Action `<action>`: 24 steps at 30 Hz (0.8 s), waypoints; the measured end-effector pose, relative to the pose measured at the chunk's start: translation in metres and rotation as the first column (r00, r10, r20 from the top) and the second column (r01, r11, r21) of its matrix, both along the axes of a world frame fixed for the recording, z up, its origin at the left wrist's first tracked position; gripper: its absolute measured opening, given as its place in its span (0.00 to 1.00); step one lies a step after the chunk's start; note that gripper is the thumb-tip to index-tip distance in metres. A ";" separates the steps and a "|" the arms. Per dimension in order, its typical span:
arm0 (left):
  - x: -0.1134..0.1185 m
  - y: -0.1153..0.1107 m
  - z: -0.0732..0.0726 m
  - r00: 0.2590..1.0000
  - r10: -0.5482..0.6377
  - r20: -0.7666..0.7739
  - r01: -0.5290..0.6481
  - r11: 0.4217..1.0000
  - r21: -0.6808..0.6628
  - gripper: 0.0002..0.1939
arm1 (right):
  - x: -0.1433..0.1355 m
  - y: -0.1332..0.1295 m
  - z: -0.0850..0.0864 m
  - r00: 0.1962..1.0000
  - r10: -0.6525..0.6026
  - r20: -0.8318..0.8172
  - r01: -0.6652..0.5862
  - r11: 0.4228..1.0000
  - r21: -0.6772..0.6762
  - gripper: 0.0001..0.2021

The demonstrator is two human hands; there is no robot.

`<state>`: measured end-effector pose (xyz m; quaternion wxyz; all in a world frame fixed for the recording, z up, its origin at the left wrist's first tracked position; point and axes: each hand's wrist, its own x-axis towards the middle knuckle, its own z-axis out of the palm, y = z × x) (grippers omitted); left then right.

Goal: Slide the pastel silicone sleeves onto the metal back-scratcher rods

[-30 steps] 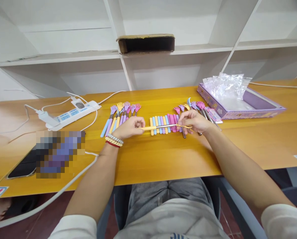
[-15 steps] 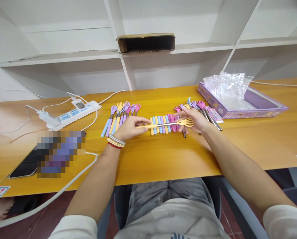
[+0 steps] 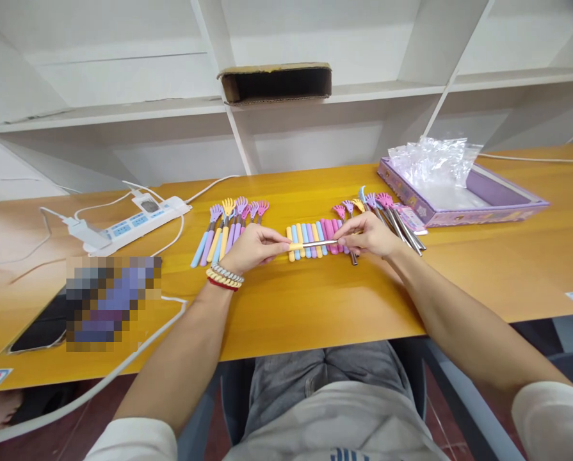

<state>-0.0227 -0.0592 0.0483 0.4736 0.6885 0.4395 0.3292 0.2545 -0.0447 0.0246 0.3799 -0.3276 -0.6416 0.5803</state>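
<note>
Between my hands a back scratcher (image 3: pixel 319 243) lies level above the table, its metal rod showing. My left hand (image 3: pixel 257 248) is closed on its yellow handle. The fingers of my right hand (image 3: pixel 365 235) pinch the other end, and they hide the claw head. Beneath it is a row of loose coloured handles (image 3: pixel 310 234) in yellow, blue, purple and pink. Left of the row lie several back scratchers with handles (image 3: pixel 214 240), partly behind my left hand. Several metal rods with claw heads (image 3: pixel 385 202) lie beyond my right hand.
At the right stands a purple box (image 3: pixel 507 214) with clear plastic bags (image 3: pixel 435 163) in it. A power strip (image 3: pixel 137 224) with plugs and cables sits at the left, near a dark phone (image 3: pixel 39 326). A cardboard box (image 3: pixel 276 83) rests on the white shelf behind.
My right hand has closed over the yellow claw head, which showed before. My left hand still holds the handle. The view has shifted slightly.
</note>
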 end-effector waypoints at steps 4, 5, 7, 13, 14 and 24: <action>0.004 -0.001 0.002 1.000 0.009 -0.003 -0.009 1.000 0.019 0.12 | -0.004 -0.001 -0.001 1.000 -0.028 0.002 0.028 0.999 0.018 0.07; 0.005 -0.002 0.002 1.000 0.005 -0.005 -0.005 1.000 0.022 0.12 | -0.004 -0.001 0.000 0.999 -0.032 0.004 0.032 0.999 0.022 0.07; 0.006 -0.002 0.001 1.000 -0.004 -0.003 0.004 1.000 0.029 0.12 | -0.006 -0.002 0.000 0.999 -0.040 0.004 0.040 0.999 0.031 0.07; 0.014 -0.005 -0.001 1.000 -0.008 0.030 0.007 1.000 0.022 0.13 | -0.012 -0.006 0.001 0.997 -0.071 0.017 0.070 0.996 0.057 0.05; 0.015 -0.006 -0.001 1.000 -0.008 0.028 0.008 1.000 0.020 0.13 | -0.013 -0.007 0.001 0.997 -0.072 0.025 0.071 0.996 0.056 0.05; 0.025 -0.010 -0.007 0.999 0.008 0.044 -0.007 1.000 -0.025 0.14 | -0.015 -0.011 0.007 0.997 -0.068 0.040 0.065 0.996 0.055 0.03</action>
